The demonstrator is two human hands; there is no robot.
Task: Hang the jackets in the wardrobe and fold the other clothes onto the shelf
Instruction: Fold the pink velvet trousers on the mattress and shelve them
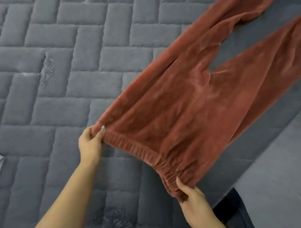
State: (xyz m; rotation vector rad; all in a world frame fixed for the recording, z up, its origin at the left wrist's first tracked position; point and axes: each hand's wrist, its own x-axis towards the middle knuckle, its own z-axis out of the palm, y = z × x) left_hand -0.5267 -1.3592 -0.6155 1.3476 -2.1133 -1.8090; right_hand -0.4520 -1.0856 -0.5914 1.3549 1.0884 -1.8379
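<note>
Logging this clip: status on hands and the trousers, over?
Left hand and right hand each pinch the waistband. Rust-red trousers spread on grey quilted bed, legs apart, not yet folded. Nothing lying on them.

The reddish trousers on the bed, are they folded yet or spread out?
Spread out: the trousers lie full length, legs apart, while the left hand and right hand pinch the waistband's ends.

No text, label, brand, number or sign can be read anywhere in the view.
</note>
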